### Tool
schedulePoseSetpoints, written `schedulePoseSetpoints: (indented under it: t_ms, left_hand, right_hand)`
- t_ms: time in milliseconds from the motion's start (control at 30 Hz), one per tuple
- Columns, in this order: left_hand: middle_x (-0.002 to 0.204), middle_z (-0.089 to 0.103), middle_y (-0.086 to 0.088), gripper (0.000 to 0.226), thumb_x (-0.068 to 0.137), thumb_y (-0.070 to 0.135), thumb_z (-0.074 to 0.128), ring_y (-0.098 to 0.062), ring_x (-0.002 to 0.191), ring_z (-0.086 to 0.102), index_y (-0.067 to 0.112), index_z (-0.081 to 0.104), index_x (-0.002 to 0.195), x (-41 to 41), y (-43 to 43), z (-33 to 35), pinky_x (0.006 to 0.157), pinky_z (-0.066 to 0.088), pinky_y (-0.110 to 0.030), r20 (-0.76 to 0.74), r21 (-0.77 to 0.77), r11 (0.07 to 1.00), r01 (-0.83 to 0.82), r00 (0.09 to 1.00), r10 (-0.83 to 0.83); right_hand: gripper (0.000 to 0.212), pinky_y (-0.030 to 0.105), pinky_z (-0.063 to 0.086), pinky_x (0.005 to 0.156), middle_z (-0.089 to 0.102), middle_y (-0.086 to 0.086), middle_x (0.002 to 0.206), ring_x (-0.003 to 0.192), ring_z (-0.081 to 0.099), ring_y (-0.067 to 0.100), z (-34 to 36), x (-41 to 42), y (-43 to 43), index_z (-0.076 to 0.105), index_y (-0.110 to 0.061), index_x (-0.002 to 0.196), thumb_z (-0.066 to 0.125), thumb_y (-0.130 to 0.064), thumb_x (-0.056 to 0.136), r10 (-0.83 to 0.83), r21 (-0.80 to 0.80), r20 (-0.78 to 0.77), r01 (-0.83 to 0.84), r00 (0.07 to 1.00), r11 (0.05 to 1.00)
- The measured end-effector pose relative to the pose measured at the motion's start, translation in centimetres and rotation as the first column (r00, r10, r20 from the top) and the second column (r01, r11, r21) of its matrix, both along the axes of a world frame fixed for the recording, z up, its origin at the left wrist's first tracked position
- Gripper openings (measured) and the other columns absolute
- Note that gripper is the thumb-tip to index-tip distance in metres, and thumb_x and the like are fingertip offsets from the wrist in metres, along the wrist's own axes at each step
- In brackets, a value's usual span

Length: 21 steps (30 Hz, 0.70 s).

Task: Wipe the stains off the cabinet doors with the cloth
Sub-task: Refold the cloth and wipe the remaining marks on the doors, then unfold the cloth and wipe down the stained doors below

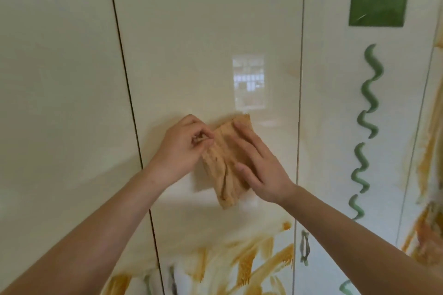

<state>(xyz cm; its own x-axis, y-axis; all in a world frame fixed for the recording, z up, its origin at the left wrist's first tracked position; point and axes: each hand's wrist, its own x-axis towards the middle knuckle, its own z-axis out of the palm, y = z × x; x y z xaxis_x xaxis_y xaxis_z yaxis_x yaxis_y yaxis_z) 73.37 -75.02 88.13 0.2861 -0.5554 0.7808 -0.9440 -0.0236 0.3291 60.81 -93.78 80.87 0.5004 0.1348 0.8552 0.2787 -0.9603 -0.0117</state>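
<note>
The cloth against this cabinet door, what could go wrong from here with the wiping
The cloth already looks tan and soiled, so it may smear rather than lift the orange streaks lower on the middle door. The left hand only pinches one edge while the right hand presses it flat, so the bunched fold could slip. The streaks at the far right might be overlooked.

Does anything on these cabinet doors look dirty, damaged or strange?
Yes. Orange-brown smears streak the lower middle door, and more cover the far right door. No damage shows. The cloth, under both hands, is already stained that colour.
</note>
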Motion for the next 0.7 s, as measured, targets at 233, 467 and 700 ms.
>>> schedulePoseSetpoints:
  t_ms: [233,467,700]
  left_hand:
    - [0.099,0.059,0.010,0.010,0.092,0.008,0.069,-0.001,0.094,0.061,0.017,0.074,0.092,1.5,4.5,5.9,0.087,0.050,-0.019,0.045,-0.093,0.994,-0.064,0.997,0.068]
    - [0.098,0.060,0.007,0.010,0.090,0.009,0.071,-0.009,0.093,0.061,0.018,0.074,0.092,2.5,8.0,7.1,0.086,0.050,-0.023,0.111,-0.018,0.991,-0.136,0.984,0.137]
    - [0.098,0.059,0.009,0.009,0.090,0.012,0.070,-0.003,0.089,0.057,0.018,0.075,0.091,2.9,10.7,8.0,0.076,0.039,-0.004,0.103,-0.013,0.976,-0.217,0.971,0.217]
  right_hand:
    - [0.017,0.034,0.056,0.097,0.073,-0.005,0.111,0.104,0.069,0.010,3.0,0.7,3.4,0.070,-0.020,0.113,0.065,-0.016,0.098,0.113,0.801,-0.112,0.023,0.987,0.598]
    - [0.017,0.034,0.057,0.083,0.075,0.021,0.105,0.091,0.074,0.024,3.9,2.4,9.6,0.071,0.001,0.107,0.063,-0.008,0.095,0.481,0.873,-0.242,-0.027,0.843,0.487]
    - [0.015,0.037,0.057,0.087,0.075,0.017,0.103,0.095,0.072,0.024,5.7,2.0,12.5,0.071,0.003,0.105,0.061,-0.005,0.098,0.556,0.858,-0.151,-0.171,0.817,0.485]
